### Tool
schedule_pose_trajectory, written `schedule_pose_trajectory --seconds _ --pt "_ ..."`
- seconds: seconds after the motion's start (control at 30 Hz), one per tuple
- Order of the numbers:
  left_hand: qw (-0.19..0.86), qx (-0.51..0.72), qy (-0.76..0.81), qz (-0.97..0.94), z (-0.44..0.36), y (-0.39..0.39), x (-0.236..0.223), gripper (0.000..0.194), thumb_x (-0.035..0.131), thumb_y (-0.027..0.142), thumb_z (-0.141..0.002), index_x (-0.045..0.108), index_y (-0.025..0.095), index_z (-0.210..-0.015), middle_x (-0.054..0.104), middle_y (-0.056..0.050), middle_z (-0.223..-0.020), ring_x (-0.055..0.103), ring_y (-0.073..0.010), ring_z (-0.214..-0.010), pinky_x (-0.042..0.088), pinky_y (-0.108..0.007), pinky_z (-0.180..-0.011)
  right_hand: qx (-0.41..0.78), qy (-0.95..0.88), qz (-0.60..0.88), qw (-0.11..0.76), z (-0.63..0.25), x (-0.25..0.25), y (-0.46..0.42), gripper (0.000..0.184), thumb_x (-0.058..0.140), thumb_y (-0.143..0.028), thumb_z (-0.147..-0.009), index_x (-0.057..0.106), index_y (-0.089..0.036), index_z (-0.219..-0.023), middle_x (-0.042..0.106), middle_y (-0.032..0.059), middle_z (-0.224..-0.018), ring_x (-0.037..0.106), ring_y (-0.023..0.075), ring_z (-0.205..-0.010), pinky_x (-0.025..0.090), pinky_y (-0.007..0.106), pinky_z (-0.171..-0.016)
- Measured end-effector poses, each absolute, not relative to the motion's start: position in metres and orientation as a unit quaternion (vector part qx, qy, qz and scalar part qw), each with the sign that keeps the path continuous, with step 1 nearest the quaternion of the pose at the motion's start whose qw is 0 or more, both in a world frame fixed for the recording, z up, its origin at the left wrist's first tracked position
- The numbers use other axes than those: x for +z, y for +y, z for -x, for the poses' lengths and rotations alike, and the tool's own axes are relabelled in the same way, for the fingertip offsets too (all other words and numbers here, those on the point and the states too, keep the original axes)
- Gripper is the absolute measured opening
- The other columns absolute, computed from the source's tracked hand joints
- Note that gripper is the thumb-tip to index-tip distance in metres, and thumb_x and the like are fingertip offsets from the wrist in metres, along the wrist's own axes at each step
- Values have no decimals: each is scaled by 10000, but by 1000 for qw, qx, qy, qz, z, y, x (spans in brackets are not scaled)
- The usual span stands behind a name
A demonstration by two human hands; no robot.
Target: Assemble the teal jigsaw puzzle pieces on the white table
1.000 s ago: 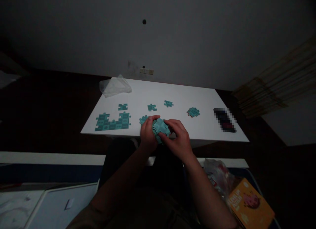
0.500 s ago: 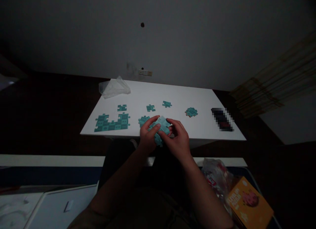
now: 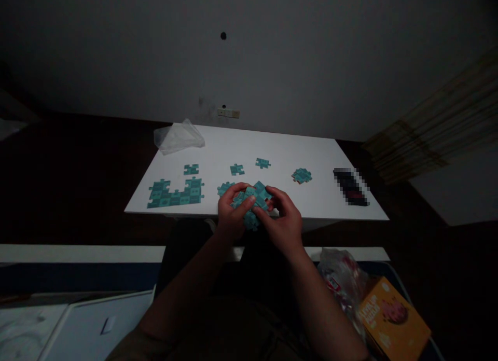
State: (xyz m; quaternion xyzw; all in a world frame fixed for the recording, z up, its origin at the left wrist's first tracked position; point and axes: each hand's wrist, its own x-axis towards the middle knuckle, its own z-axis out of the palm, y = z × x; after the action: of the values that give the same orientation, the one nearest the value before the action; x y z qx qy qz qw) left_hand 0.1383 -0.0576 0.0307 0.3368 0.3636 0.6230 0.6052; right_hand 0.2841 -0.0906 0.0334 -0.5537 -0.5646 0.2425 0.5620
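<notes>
Both hands meet at the near edge of a white table (image 3: 280, 153). My left hand (image 3: 230, 216) and my right hand (image 3: 285, 222) are closed around a bunch of teal puzzle pieces (image 3: 253, 199) held between them. A joined block of teal pieces (image 3: 175, 193) lies at the table's left front. Single pieces lie farther back: one piece (image 3: 191, 169), another (image 3: 237, 169) and a third (image 3: 263, 163). A small heap of pieces (image 3: 302, 175) sits to the right.
A clear plastic bag (image 3: 179, 136) lies at the table's far left corner and a dark blurred object (image 3: 350, 186) at its right. By my right elbow are an orange box (image 3: 392, 318) and a crumpled wrapper (image 3: 342, 281). A white board (image 3: 93, 327) lies low on the left.
Both hands have shifted the bunch of pieces slightly between the fingers; the pieces now stand a little higher above the thumbs. The rest of the table is unchanged.
</notes>
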Motion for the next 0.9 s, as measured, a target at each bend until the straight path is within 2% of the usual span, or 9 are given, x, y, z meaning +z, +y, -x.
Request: schedule_pose_trajectory --seconds 0.2,0.37,0.47,0.67,0.9 --pt "605 627 360 -333 -140 -55 29 507 1061 436 -749 774 231 -1114 843 -83 -1094 782 -266 -953 629 -398 -892 238 -570 551 561 -286 32 -89 551 977 -451 -910 818 -349 -1428 852 65 -1306 777 270 -952 709 507 -940" --pt "610 629 360 -320 -139 -54 33 528 1062 438 -746 753 239 -1124 840 -78 -1089 784 -245 -917 649 -388 -863 233 -592 537 554 -290 29 -88 544 935 -464 -973 803 -364 -1491 833 79 -1442 820 304 -1124 702 575 -1103" --pt "617 629 351 -317 -139 -53 34 520 1054 466 -752 755 256 -1122 831 -56 -1042 785 -227 -860 660 -367 -801 237 -597 535 549 -293 25 -89 538 909 -505 -1012 793 -419 -1529 820 70 -1471 827 322 -1171 704 588 -1132" --pt "630 620 363 -296 -142 -52 35 498 1061 473 -739 780 256 -1088 835 -66 -1041 779 -219 -826 658 -360 -765 255 -578 543 554 -295 21 -85 497 882 -523 -1029 807 -413 -1508 852 58 -1296 819 303 -1071 704 590 -1112" --pt "603 607 409 -319 -146 -47 20 470 1050 478 -726 840 274 -1094 843 -48 -1012 771 -238 -823 629 -357 -737 233 -496 580 602 -292 21 -74 418 909 -525 -969 884 -277 -1305 890 81 -1189 804 265 -952 711 493 -966"
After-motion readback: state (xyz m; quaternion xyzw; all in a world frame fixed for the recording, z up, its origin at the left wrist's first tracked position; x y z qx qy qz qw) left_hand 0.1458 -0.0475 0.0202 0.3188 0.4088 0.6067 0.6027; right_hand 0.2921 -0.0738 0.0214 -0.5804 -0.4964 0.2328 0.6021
